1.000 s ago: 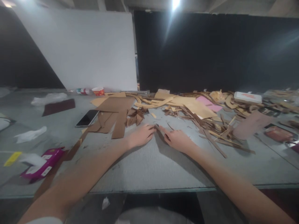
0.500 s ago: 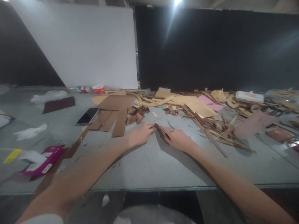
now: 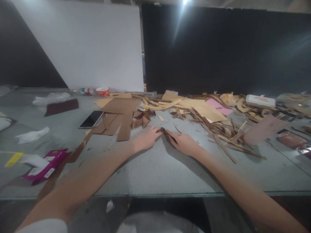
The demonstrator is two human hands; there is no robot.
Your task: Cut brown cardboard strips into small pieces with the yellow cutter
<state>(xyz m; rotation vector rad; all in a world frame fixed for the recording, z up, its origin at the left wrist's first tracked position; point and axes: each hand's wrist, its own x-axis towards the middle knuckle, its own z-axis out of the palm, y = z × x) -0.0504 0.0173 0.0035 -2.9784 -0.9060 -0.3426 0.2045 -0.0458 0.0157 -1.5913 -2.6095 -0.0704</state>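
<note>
My left hand (image 3: 147, 138) and my right hand (image 3: 185, 144) meet over the middle of the grey table, fingertips almost touching. Pinched between them is a small dark brown strip (image 3: 169, 134), possibly leather or card. Its far end is at my left fingertips, and the rest runs along my right thumb and fingers. Both hands are closed, and the fingers partly hide the strip. Just beyond my left hand lie several folded brown pieces (image 3: 141, 119). Brown flat sheets (image 3: 125, 127) are to their left. Past my right hand spreads a heap of brown offcut strips (image 3: 216, 137).
A phone (image 3: 91, 119) and a magenta wipes pack (image 3: 46, 165) lie on the left. A paper cup (image 3: 102, 91) stands at the back. Tan sheets (image 3: 206, 110), a pink sheet (image 3: 218, 106), a white box (image 3: 260, 100) and a pinkish cylinder (image 3: 263, 129) are on the right.
Hardly anything differs. Both hands keep their place with the dark strip between them, with only a slight shift at the fingertips.
</note>
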